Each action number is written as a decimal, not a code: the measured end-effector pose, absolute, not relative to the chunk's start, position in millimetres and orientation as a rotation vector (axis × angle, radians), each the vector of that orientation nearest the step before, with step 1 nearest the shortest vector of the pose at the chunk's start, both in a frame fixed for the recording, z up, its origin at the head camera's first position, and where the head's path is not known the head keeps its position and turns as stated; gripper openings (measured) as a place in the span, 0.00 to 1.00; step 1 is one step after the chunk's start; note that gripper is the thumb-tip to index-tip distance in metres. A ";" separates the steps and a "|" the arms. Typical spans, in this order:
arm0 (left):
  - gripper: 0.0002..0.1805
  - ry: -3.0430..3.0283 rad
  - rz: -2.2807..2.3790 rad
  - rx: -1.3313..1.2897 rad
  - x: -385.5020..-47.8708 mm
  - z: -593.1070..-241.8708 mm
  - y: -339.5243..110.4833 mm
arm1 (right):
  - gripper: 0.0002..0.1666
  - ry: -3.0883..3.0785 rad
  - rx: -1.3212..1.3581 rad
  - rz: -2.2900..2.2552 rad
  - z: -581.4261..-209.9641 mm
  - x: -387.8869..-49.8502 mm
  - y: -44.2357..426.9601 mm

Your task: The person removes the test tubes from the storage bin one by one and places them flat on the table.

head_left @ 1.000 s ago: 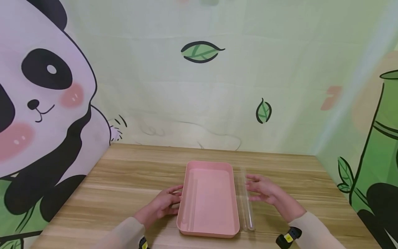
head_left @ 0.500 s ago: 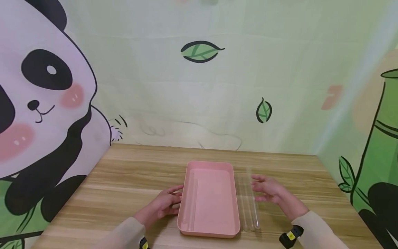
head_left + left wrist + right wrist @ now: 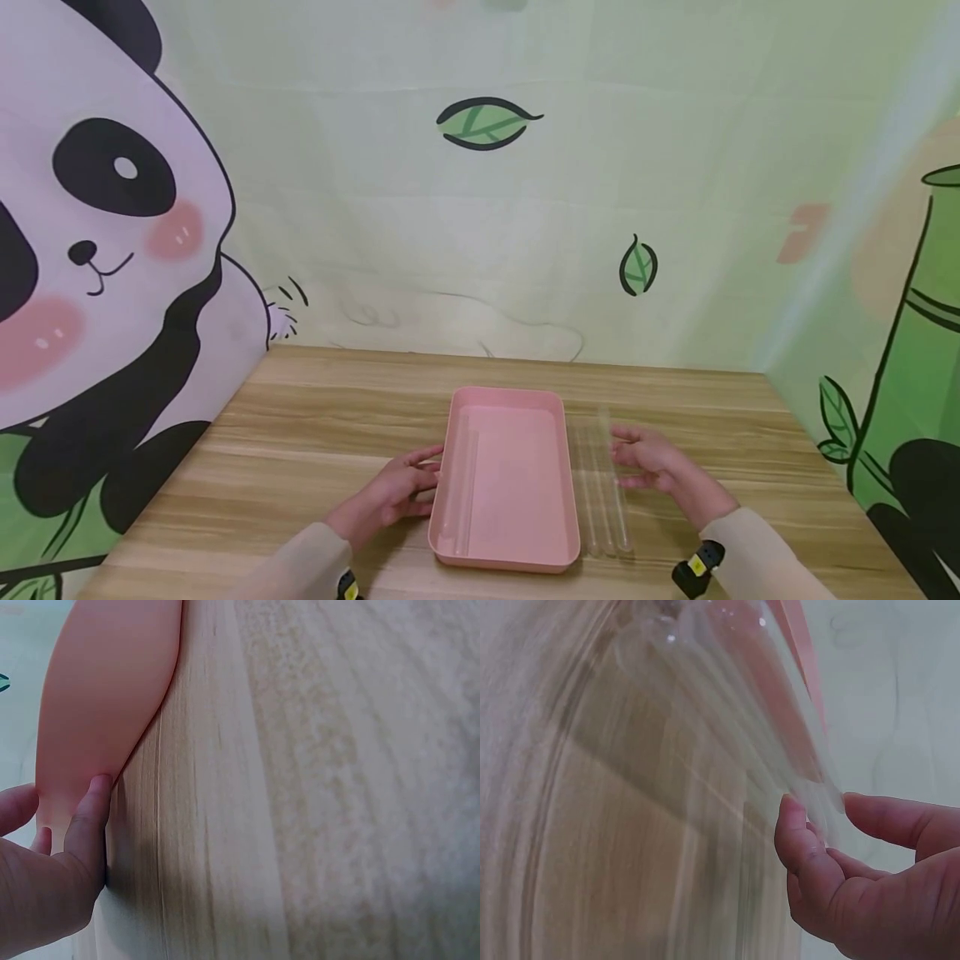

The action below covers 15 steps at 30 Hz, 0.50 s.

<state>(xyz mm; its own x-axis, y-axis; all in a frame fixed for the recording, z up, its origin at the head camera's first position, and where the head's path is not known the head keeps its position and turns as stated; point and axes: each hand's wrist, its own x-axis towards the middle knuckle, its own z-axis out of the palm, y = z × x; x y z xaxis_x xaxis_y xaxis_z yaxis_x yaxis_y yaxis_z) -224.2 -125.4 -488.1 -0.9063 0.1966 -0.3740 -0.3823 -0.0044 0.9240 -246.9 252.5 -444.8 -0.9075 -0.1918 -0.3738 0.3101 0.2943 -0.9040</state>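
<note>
In the head view a pink tray [image 3: 525,483] lies on the wooden table, with clear tubes [image 3: 465,492] along its left inner side. My left hand [image 3: 390,496] rests its fingertips against the tray's left outer wall; in the left wrist view the hand [image 3: 56,877] touches the pink wall [image 3: 112,690] with fingers loosely bent. Several clear tubes [image 3: 600,500] lie side by side to the right of the tray. My right hand [image 3: 652,462] pinches the rightmost tube near its far end. In the right wrist view that hand [image 3: 877,870] has tubes [image 3: 735,742] at its fingertips.
The wooden tabletop [image 3: 337,400] extends around the tray. Behind it hangs a pale green cloth [image 3: 375,208] with a panda and leaves printed on it. Printed bamboo [image 3: 922,375] stands at the right.
My right hand and the rightmost tube have shifted right, and the tubes beside the tray now lie more spread out. My left hand and the tray have hardly moved.
</note>
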 end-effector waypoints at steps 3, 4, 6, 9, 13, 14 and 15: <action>0.34 1.864 1.977 -0.164 -225.4 -490.6 -127.7 | 0.37 2.154 0.120 -1.651 -446.7 -248.5 253.2; 0.34 1.844 1.981 -0.143 -225.9 -491.3 -129.4 | 0.37 2.157 0.123 -1.648 -447.6 -249.1 253.5; 0.34 1.837 1.984 -0.135 -226.8 -493.1 -130.5 | 0.37 2.157 0.138 -1.651 -449.5 -250.0 253.8; 0.34 1.840 1.983 -0.135 -226.9 -493.3 -130.4 | 0.38 2.162 0.144 -1.642 -453.1 -251.0 254.4; 0.33 1.871 1.975 -0.177 -226.0 -491.4 -126.6 | 0.39 2.159 0.147 -1.633 -457.5 -251.9 254.4; 0.33 1.875 1.975 -0.185 -225.7 -490.7 -125.8 | 0.39 2.159 0.148 -1.629 -458.2 -252.1 254.2; 0.33 1.877 1.976 -0.195 -225.6 -490.5 -125.1 | 0.39 2.159 0.153 -1.630 -459.0 -252.3 253.9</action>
